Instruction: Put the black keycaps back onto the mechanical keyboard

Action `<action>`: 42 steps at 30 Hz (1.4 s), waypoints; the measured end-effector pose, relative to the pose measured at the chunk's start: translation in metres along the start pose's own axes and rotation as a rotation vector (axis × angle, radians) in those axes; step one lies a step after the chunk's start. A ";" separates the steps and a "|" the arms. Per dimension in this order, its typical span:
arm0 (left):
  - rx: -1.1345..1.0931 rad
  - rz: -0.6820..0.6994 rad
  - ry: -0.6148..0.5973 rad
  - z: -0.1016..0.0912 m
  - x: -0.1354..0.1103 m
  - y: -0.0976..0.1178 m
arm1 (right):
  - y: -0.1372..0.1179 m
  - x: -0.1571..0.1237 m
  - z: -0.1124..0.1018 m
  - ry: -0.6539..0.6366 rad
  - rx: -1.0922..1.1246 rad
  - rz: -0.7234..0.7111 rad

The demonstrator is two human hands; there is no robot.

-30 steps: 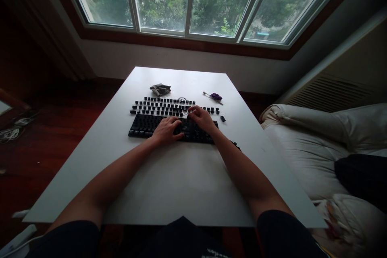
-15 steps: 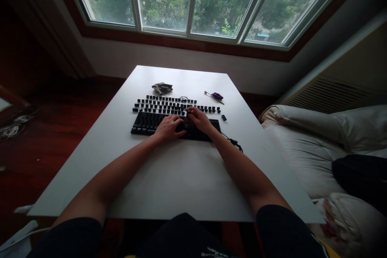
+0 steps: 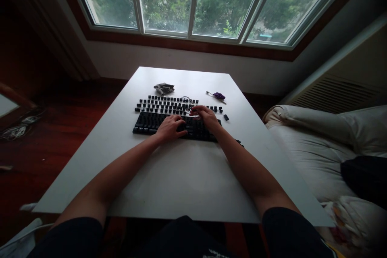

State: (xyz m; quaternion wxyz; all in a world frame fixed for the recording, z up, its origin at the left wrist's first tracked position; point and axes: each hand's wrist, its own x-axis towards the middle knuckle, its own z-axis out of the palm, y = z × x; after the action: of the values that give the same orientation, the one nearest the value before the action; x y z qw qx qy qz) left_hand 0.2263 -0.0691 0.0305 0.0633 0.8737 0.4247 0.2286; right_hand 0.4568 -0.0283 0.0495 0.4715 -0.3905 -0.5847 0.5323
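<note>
A black keyboard (image 3: 147, 123) lies across the white table in front of me. My left hand (image 3: 171, 127) rests on its middle, palm down, fingers lying over the keys and thumb apart. Just above the keyboard's back edge is my right hand (image 3: 204, 117), its fingers bent together toward the left. Thin, light wire-like lines show under those fingers; what they hold is too small to make out. Behind the keyboard, loose black keycaps (image 3: 161, 104) stand in rows, and my right hand covers part of the front row.
A crumpled grey cloth (image 3: 163, 88) lies at the back left, and a thin wire loop (image 3: 185, 99) among the keycaps. A brush with a purple bundle (image 3: 219, 96) is at the back right. One larger black keycap (image 3: 226, 117) sits right of the keyboard. A pale sofa (image 3: 305, 153) borders the table.
My right hand has lifted from the keys and moved slightly right and back, its fingers now over the front keycaps. The left hand keeps its place. The view has shifted slightly.
</note>
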 end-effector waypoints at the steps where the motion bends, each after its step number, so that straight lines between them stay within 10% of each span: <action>1: -0.002 0.003 0.001 0.000 -0.001 0.000 | -0.001 -0.001 0.000 0.001 0.006 -0.020; 10: -0.079 0.065 -0.010 0.000 -0.001 0.006 | -0.009 -0.005 0.001 0.134 -0.210 -0.105; 26: -0.095 0.046 -0.019 0.002 0.003 0.003 | 0.008 0.007 -0.003 -0.075 -0.386 0.118; 34: -0.073 0.053 -0.012 0.005 0.003 0.001 | -0.017 -0.013 0.010 -0.253 -0.786 -0.274; 42: -0.068 0.047 -0.022 0.003 0.002 0.004 | -0.004 -0.026 0.014 -0.084 -0.846 -0.395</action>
State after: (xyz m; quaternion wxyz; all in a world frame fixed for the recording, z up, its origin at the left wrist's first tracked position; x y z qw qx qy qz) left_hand 0.2321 -0.0698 0.0295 0.0922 0.8832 0.3955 0.2345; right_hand 0.4501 -0.0568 0.0499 0.3390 -0.4077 -0.8321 0.1629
